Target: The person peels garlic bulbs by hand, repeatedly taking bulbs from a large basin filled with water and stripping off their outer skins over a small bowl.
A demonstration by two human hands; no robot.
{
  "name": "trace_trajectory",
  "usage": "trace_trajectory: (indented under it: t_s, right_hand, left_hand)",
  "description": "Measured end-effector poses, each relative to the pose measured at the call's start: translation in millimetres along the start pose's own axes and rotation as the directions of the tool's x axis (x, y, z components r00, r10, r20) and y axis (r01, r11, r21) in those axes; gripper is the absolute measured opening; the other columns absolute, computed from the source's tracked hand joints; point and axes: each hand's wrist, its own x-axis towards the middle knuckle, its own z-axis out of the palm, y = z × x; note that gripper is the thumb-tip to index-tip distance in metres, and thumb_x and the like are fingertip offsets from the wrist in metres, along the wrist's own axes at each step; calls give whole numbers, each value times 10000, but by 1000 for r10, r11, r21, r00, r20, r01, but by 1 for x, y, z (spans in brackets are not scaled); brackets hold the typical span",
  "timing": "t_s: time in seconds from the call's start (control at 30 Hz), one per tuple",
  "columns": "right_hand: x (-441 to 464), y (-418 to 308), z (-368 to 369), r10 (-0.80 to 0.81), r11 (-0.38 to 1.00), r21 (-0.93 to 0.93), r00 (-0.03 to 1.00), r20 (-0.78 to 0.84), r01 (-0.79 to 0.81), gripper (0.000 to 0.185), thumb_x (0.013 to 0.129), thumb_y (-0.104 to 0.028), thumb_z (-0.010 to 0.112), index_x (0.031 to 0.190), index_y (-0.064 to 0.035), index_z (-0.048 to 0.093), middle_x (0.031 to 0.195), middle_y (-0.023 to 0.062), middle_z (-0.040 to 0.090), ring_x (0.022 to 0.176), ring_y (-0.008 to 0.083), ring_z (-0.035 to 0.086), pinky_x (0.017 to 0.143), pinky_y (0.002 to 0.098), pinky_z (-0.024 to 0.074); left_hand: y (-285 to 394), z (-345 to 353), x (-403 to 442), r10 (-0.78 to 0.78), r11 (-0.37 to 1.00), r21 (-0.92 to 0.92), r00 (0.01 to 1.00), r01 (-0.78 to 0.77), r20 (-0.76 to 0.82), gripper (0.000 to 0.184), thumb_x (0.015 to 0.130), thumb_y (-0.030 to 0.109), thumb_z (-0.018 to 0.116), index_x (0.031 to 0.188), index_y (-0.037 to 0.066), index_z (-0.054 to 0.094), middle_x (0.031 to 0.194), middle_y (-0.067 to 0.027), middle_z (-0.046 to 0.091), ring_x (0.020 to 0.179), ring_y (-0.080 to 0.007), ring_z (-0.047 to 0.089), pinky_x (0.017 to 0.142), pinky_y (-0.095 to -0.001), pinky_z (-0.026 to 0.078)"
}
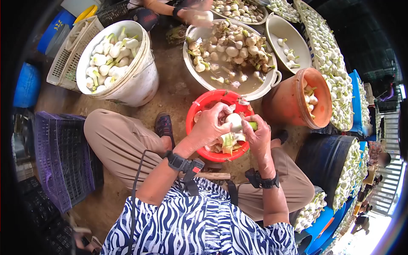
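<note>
A white, peeled-looking garlic bulb (233, 121) with a short green stem (253, 126) is held between my two hands over a red basin (193, 146). My left hand (209, 126) closes its thumb and fingers on the bulb's left side. On the other side, my right hand (257, 135) pinches the bulb at its stem end, thumb on top. Loose peelings (229, 142) and torn outer leaves lie in the basin below. Some fingertips are hidden behind the bulb.
Ahead stands a wide pan (274, 63) of muddy water and unpeeled garlic. A white bucket (146, 80) of cleaned bulbs is at the left, an orange bucket (278, 102) at the right. Another person's hand (197, 17) works across the pan. Purple-netted crates (63, 161) stand left.
</note>
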Motion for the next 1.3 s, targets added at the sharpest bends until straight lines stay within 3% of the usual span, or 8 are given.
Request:
trace_trajectory:
  t_s: [0.07, 0.47, 0.6, 0.67, 0.9, 1.1, 1.13, 1.3]
  right_hand:
    - [0, -2, -1, -46, 994, -100, 999, 25, 49, 144, 872, -128, 626, 902, 9, 598, 763, 151, 642, 646, 196, 618, 588, 307, 471]
    - [-4, 8, -12, -9, 999, -39, 999, 31, 10, 130, 841, -56, 626, 947, 13, 598, 863, 157, 637, 796, 257, 629, 720, 337, 482]
    - [-10, 7, -29, -159, 987, -15, 984, 82, 161, 102, 814, 9, 609, 913, 36, 609, 836, 132, 617, 810, 237, 622, 727, 319, 480]
    - [-13, 6, -41, -5, 984, 177, 1000, -1, 5, 130, 792, 27, 614, 922, 35, 618, 820, 124, 607, 808, 242, 614, 735, 312, 479]
    - [2, 27, -81, -358, 932, -118, 916, -181, 341, 132, 762, 86, 636, 881, 28, 637, 844, 98, 616, 799, 232, 608, 727, 291, 480]
    - [51, 30, -153, -104, 963, -258, 780, -618, -76, 94, 849, -27, 573, 908, 23, 628, 782, 165, 584, 736, 278, 589, 676, 365, 462]
    - [66, 41, -173, -391, 781, -620, 713, -582, -78, 115, 852, -10, 555, 927, 37, 629, 805, 172, 582, 742, 261, 581, 683, 367, 463]
    - [148, 51, -125, -296, 867, -487, 895, -333, 105, 187, 824, -12, 527, 976, 13, 633, 899, 193, 605, 823, 313, 601, 738, 398, 475]
  left_hand:
    - [-1, -6, 4, 17, 998, 55, 988, -26, 151, 337, 810, -27, 572, 1136, -8, 488, 1116, -94, 584, 1017, -134, 596, 853, -271, 503]
    - [-2, -5, 10, 122, 992, 19, 992, -122, -25, 247, 796, -93, 513, 1031, -29, 556, 960, -73, 640, 928, -136, 620, 836, -290, 506]
    - [-22, -19, 31, 238, 758, 631, 971, -165, -32, 114, 795, 42, 572, 891, 2, 618, 867, -185, 648, 794, -333, 638, 693, -410, 507]
    - [-39, -19, 32, 40, 573, 814, 996, -90, 82, 111, 798, 50, 530, 826, 15, 632, 821, -187, 623, 781, -361, 622, 678, -463, 483]
    - [-27, 18, 33, -16, 798, 591, 975, -120, 220, 178, 777, 91, 606, 940, 26, 636, 794, -165, 610, 790, -369, 616, 702, -443, 484]
    - [-36, 26, 18, -208, 630, 752, 891, -194, 404, 197, 775, 176, 628, 863, -1, 622, 954, -201, 579, 805, -375, 618, 692, -475, 490]
    - [-36, 28, 19, -222, 625, 761, 894, -175, 388, 197, 775, 176, 628, 863, -1, 622, 954, -201, 579, 805, -375, 618, 692, -475, 490]
    - [-33, 37, 46, -184, 701, 709, 942, -74, 280, 162, 807, 172, 603, 857, 20, 627, 870, -179, 609, 830, -360, 616, 704, -481, 485]
